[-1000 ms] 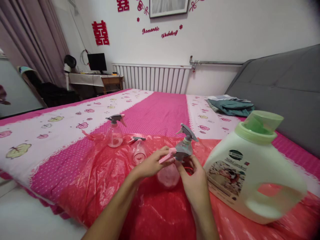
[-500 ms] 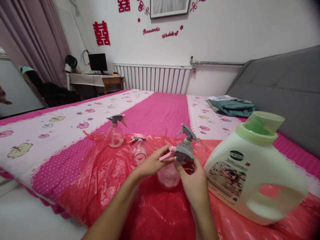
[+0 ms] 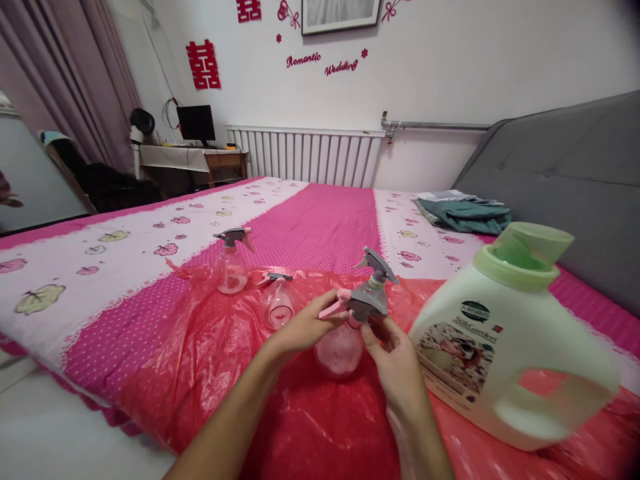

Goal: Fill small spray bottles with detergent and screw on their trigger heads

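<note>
Directly before me is a clear pink spray bottle (image 3: 339, 353) with a grey and pink trigger head (image 3: 364, 304), upright on a red plastic sheet (image 3: 200, 373). My left hand (image 3: 307, 327) is closed around the trigger head's pink lever side, its fingertips partly hidden behind it. At the collar under the head, the thumb and bent fingers of my right hand (image 3: 395, 350) pinch from the right. Just behind stands another spray bottle (image 3: 376, 285) with a grey head. To the left, one more spray bottle (image 3: 231, 275) stands upright, and another (image 3: 279, 305) lies with its base toward me.
A large pale detergent jug (image 3: 530, 347) with a green cap stands close by my right arm. Folded clothes (image 3: 463, 212) lie on the bed (image 3: 335, 220) near the grey headboard (image 3: 565, 160). A desk with a monitor (image 3: 195, 124) and a radiator (image 3: 305, 155) are at the back.
My right thumb has shifted rightward along the collar, and the right hand has turned slightly outward. More of the bottle's neck shows. My left hand stays nearly in place.
</note>
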